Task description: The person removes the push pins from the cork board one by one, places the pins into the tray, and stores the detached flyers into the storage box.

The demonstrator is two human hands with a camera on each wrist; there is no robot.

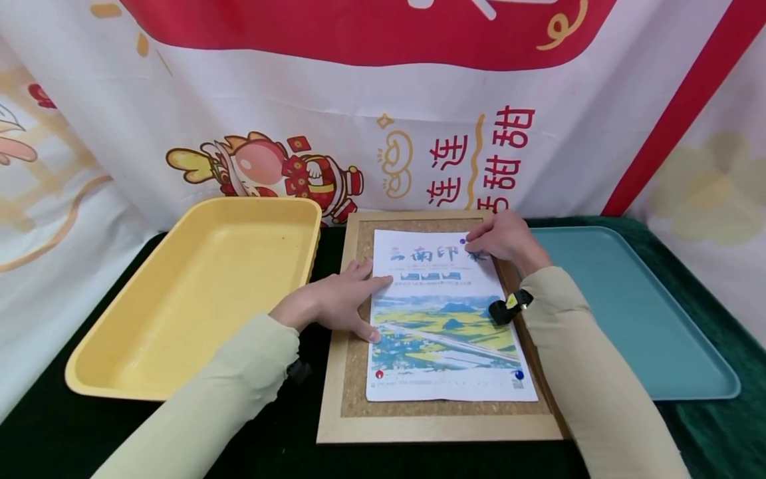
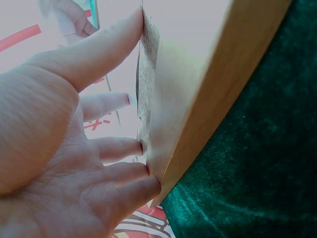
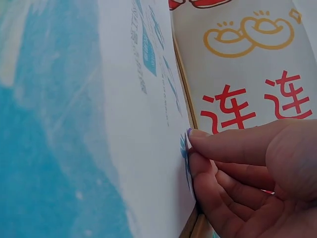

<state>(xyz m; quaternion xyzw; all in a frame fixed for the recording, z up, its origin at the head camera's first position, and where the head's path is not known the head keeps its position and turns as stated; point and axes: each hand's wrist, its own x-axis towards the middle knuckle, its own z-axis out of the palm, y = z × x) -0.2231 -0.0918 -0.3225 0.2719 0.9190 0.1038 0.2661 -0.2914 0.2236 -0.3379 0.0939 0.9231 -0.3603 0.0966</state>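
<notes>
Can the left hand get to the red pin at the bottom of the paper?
Probably yes: the left hand rests at the left edge of the paper, near the red pin, and nothing seems to lie between them.

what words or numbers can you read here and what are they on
"云南印": title on the poster; its last character is partly covered by the right hand
"连连": sideways on the backdrop
"甜甜": sideways beside it; the character below is cut off
Unreadable: the poster's small print
Cut off: white strokes on the backdrop's red panel
</notes>
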